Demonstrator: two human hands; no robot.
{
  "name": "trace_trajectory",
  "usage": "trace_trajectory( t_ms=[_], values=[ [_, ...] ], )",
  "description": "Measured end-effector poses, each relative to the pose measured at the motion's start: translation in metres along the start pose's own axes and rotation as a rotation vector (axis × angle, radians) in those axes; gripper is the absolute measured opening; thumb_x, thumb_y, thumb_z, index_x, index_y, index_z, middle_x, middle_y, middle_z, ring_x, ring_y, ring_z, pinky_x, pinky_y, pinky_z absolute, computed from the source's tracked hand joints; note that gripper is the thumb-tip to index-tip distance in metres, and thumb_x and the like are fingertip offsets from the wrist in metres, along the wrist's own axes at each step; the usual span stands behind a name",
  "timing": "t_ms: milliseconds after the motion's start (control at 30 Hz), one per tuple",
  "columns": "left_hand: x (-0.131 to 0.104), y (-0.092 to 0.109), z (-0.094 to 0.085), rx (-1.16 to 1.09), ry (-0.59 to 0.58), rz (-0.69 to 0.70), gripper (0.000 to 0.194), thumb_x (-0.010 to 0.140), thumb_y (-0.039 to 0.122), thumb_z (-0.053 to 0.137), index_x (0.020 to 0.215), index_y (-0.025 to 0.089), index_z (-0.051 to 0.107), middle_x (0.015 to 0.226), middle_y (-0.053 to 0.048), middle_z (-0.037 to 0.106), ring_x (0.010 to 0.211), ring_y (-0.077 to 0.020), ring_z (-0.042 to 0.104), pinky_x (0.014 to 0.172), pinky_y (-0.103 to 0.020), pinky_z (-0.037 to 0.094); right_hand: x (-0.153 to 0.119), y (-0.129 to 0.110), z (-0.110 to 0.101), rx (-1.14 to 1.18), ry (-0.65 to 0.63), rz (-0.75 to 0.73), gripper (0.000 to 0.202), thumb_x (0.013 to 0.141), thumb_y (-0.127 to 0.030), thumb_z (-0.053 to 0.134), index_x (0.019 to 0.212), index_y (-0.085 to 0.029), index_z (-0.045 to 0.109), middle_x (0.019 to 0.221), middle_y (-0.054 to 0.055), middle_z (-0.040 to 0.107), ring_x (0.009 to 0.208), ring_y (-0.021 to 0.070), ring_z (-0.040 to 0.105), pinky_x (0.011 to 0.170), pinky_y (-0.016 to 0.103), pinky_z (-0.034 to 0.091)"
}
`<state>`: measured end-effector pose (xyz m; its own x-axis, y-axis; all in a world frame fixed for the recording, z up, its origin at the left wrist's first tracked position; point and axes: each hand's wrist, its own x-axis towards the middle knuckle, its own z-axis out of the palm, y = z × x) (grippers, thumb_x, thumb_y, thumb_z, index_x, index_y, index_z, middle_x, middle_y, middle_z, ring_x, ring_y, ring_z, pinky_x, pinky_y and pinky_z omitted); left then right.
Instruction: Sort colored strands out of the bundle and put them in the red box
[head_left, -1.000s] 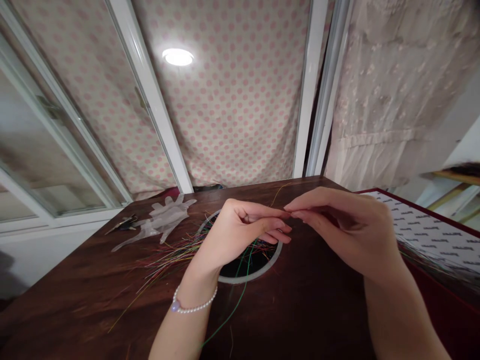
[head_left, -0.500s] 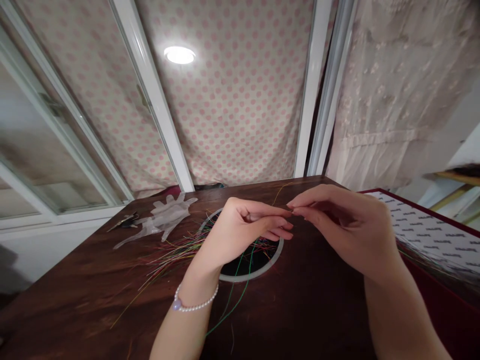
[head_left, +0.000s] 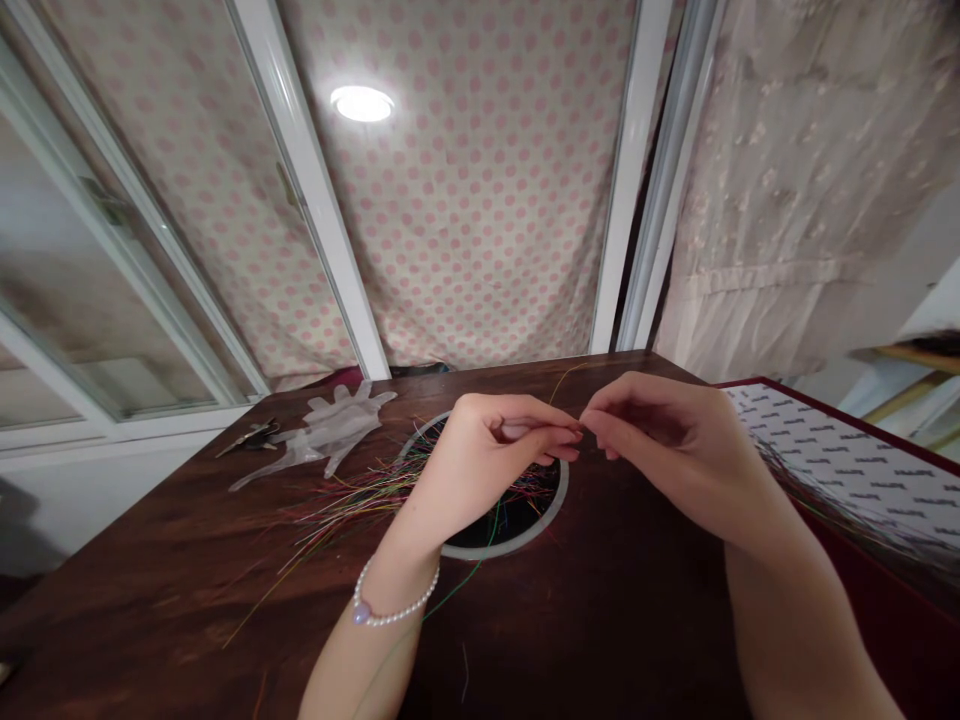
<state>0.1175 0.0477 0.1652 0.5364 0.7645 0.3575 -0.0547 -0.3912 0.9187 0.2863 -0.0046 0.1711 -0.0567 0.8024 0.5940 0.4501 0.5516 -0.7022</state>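
My left hand (head_left: 502, 450), with a pearl bracelet (head_left: 397, 610) at the wrist, is closed in a pinch over a round dish (head_left: 529, 540) with a pale rim. My right hand (head_left: 652, 440) pinches just to its right, fingertips almost meeting the left ones. A thin yellow wire (head_left: 564, 380) rises and curves away behind the fingertips; the short piece between the two pinches is too fine to make out clearly. Many coloured wires (head_left: 352, 505) lie across the dish and spill leftward. One green wire (head_left: 469, 575) trails from under my left hand toward me.
A crumpled clear plastic glove (head_left: 337, 425) lies at the back left, beside dark-handled scissors (head_left: 255, 438). On the right is an open dark red box (head_left: 855, 590) with a printed white lining and more wires. The wooden table (head_left: 187, 570) ends before a curtained glass door.
The fingertips of both hands have shifted slightly, and the right fingers have closed up more. The green strands below my left hand have moved; one now crosses near the bracelet.
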Motion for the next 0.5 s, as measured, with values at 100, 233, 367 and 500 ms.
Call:
trace_trajectory(
  t_ms=[100,233,367,500],
  values=[
    [-0.0002,-0.0004,0.0006,0.014,-0.001,0.012,0.012,0.080,0.012,0.061,0.081,0.016,0.072,0.080,-0.002,0.074,0.074,-0.0152,0.072,0.069,-0.021,0.059,0.0021,0.0026,-0.0019,0.106,-0.058,0.058,0.010,0.083,-0.022,0.060,0.074,-0.017,0.063,0.059,-0.004,0.054,0.052,0.0047,0.049,0.047,0.014,0.040],
    [-0.0010,0.0020,0.0012,0.035,0.006,0.024,0.011,0.079,0.012,0.062,0.082,0.015,0.072,0.078,-0.003,0.074,0.074,-0.0160,0.072,0.070,-0.022,0.059,0.0029,0.0057,-0.0052,0.256,-0.140,0.142,0.019,0.086,-0.028,0.056,0.072,-0.016,0.060,0.056,-0.004,0.051,0.049,0.0043,0.045,0.044,0.014,0.037],
    [-0.0022,0.0054,0.0012,0.047,0.001,0.029,0.009,0.079,0.011,0.062,0.081,0.015,0.070,0.076,-0.002,0.074,0.072,-0.0150,0.072,0.065,-0.019,0.058,0.0024,0.0065,-0.0069,0.398,-0.201,0.213,0.022,0.087,-0.031,0.054,0.071,-0.015,0.057,0.055,-0.003,0.050,0.045,0.0037,0.042,0.040,0.014,0.032],
    [-0.0025,0.0051,-0.0002,0.000,-0.041,0.002,0.007,0.080,0.013,0.062,0.080,0.015,0.069,0.075,-0.001,0.074,0.071,-0.0142,0.072,0.063,-0.017,0.057,0.0026,0.0076,-0.0038,0.419,-0.193,0.218,0.019,0.087,-0.032,0.055,0.077,-0.016,0.057,0.054,-0.004,0.050,0.045,0.0033,0.041,0.040,0.014,0.030]
  ],
)
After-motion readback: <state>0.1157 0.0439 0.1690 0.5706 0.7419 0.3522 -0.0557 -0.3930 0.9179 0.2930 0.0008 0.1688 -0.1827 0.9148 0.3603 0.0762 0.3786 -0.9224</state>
